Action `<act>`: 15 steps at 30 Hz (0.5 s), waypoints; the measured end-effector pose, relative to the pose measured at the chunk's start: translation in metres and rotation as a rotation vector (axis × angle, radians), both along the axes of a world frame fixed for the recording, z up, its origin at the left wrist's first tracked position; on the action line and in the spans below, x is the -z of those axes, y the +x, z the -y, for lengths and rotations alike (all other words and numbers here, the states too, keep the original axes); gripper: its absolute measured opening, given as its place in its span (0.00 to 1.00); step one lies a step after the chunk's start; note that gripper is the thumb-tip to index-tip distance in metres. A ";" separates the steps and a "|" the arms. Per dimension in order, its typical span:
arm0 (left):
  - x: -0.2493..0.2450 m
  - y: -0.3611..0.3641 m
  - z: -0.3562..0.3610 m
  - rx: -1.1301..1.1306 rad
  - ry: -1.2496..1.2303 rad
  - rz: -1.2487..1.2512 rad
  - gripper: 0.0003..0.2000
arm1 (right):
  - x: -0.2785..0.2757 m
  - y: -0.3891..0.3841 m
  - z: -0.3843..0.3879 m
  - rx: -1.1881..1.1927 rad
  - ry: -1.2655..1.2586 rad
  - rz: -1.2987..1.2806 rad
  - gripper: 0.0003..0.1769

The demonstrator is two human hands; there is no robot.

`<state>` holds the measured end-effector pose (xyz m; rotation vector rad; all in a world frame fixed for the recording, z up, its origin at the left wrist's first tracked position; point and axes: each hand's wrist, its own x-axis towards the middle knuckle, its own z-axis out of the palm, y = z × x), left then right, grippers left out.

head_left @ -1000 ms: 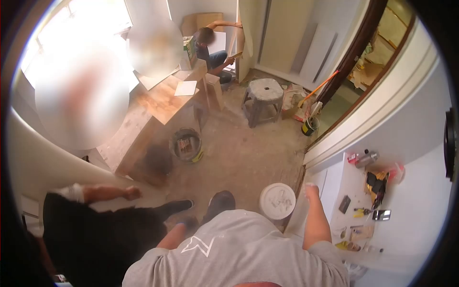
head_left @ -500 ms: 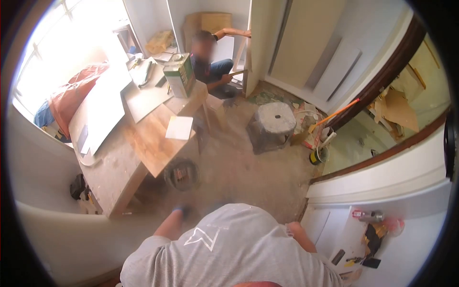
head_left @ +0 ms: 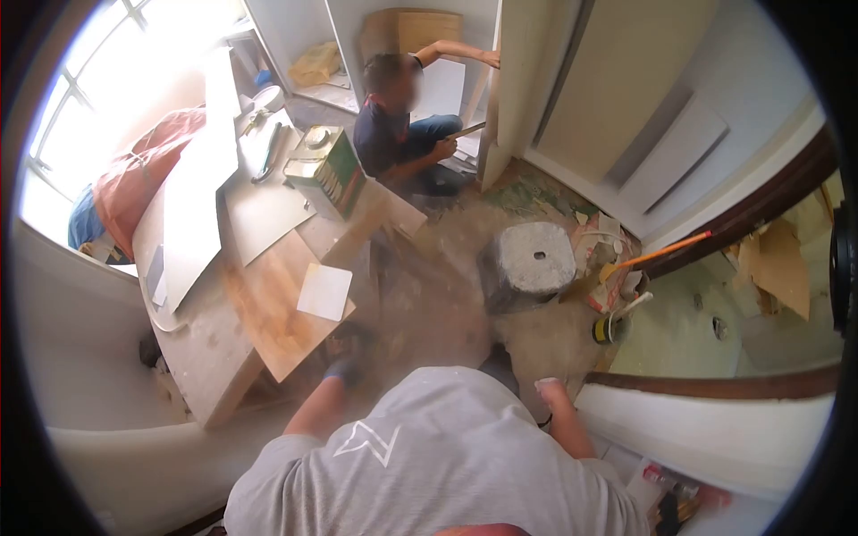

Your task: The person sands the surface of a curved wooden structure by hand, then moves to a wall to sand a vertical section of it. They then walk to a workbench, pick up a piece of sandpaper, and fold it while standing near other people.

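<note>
My left hand point(head_left: 340, 368) hangs low beside the table's near corner, in something blue-grey that looks like a glove. Motion smears its fingers. Close to it, in the shade under the table edge, a dark bucket point(head_left: 350, 341) partly shows. My right hand point(head_left: 552, 389) is at my right side, above the floor by the dark door sill. A whitish patch shows at its fingertips; whether this is a held thing or a covering, I cannot make out. Nearest ahead of that hand are a dusty grey stool point(head_left: 536, 259) and a small can point(head_left: 605, 330) with a white handle in it.
On the left stands a work table point(head_left: 210, 371) with a brown board point(head_left: 277, 304), a white square tile point(head_left: 324, 291) and a metal tin point(head_left: 326, 170). A co-worker point(head_left: 393, 134) squats at the back, hands at a cabinet panel. An orange-handled tool point(head_left: 666, 249) leans over rubble.
My view has shifted and turned a little, bringing the table and stool nearer. My right hand has come forward, and a dark leg or foot now shows ahead of my body.
</note>
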<state>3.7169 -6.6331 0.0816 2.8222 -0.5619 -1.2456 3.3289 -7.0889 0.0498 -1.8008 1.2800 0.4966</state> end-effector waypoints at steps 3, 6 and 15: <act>0.014 -0.007 -0.006 -0.256 0.001 -0.006 0.21 | -0.002 0.039 0.066 0.096 0.096 -0.082 0.14; -0.016 -0.029 0.021 -0.256 0.045 0.033 0.20 | 0.062 0.050 0.164 -0.015 0.229 -0.130 0.10; 0.043 -0.062 0.097 -0.437 -0.100 0.171 0.19 | 0.023 0.161 0.360 -0.094 0.150 -0.165 0.08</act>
